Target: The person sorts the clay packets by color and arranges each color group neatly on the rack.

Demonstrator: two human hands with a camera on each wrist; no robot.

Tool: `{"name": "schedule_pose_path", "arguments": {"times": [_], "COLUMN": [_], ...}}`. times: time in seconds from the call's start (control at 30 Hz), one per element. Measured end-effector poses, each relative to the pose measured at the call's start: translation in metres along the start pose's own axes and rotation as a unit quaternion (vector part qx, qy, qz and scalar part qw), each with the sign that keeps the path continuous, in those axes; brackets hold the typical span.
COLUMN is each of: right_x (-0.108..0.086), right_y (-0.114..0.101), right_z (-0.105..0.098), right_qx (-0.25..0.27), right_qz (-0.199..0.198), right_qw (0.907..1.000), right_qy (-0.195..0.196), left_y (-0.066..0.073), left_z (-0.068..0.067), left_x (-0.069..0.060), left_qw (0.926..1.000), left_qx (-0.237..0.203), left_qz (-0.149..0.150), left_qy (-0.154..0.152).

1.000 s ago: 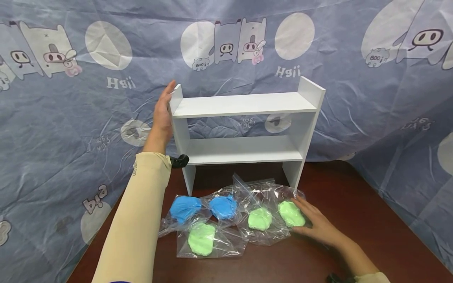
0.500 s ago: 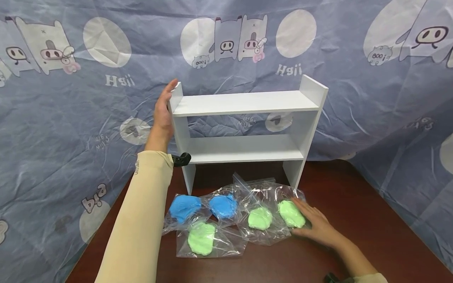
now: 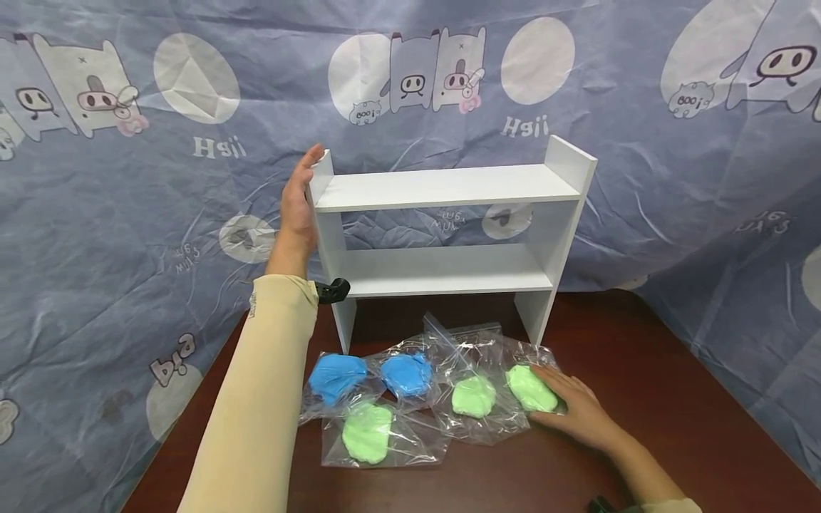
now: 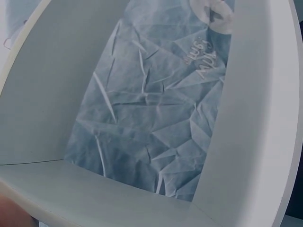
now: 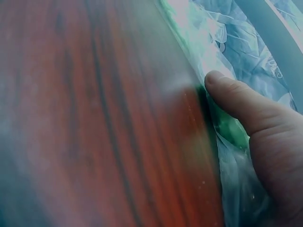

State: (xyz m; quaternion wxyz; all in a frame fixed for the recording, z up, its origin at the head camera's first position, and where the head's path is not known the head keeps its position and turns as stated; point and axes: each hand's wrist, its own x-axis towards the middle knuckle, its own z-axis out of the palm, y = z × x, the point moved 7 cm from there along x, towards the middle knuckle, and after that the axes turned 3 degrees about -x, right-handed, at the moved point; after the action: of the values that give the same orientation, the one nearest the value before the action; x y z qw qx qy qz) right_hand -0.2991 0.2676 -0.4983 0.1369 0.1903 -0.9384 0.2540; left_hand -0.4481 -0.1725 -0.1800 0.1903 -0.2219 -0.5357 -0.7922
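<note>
My left hand (image 3: pixel 297 210) lies along the outer left side panel of a white two-tier shelf (image 3: pixel 442 187), fingers straight and pointing up. A blurred bit of that hand (image 4: pixel 16 213) shows at the corner of the left wrist view, outside the shelf's panel (image 4: pixel 109 194). At the lower right, my right hand (image 3: pixel 580 413) rests on a clear plastic bag with a light green clay-like lump (image 3: pixel 531 389), fingers stretched along its right side. In the right wrist view the thumb (image 5: pixel 241 101) lies against the bag's near edge; the other fingers are hidden there.
Left of that bag lie more clear bags, partly overlapping, with green lumps (image 3: pixel 473 397) (image 3: pixel 367 433) and blue lumps (image 3: pixel 407 375) (image 3: pixel 336 377). They lie on a dark brown table (image 3: pixel 507 474) in front of the shelf. A printed blue-grey cloth (image 3: pixel 256 85) hangs behind and at both sides.
The view has shifted slightly. Both hands keep nearly the same places, the left at the shelf's side and the right at the bag with the green lump.
</note>
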Motion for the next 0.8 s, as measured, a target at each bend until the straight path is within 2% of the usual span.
{"name": "schedule_pose_path", "arguments": {"times": [0.17, 0.37, 0.47, 0.63, 0.8], "right_x": [0.000, -0.001, -0.002, -0.002, -0.001], "right_y": [-0.001, -0.002, -0.002, -0.003, -0.006], "right_z": [-0.004, -0.009, -0.011, -0.014, -0.019], "right_qx": [0.024, 0.004, 0.013, 0.047, 0.038], "right_qz": [-0.012, -0.033, -0.035, -0.037, -0.033], "right_qw": [0.9993, 0.9981, 0.9978, 0.9969, 0.9972], "right_qy": [0.024, 0.051, 0.055, 0.052, 0.055], "left_y": [0.000, -0.001, -0.002, -0.002, -0.001], "left_z": [0.000, -0.003, -0.005, -0.006, -0.006], "left_x": [0.000, 0.000, -0.001, -0.002, -0.001], "left_qw": [1.0000, 0.9993, 0.9991, 0.9989, 0.9979], "left_qx": [0.005, 0.038, 0.040, 0.038, 0.035], "left_qz": [0.001, 0.007, 0.005, 0.009, 0.003], "left_qy": [0.001, 0.003, 0.009, 0.025, 0.053]}}
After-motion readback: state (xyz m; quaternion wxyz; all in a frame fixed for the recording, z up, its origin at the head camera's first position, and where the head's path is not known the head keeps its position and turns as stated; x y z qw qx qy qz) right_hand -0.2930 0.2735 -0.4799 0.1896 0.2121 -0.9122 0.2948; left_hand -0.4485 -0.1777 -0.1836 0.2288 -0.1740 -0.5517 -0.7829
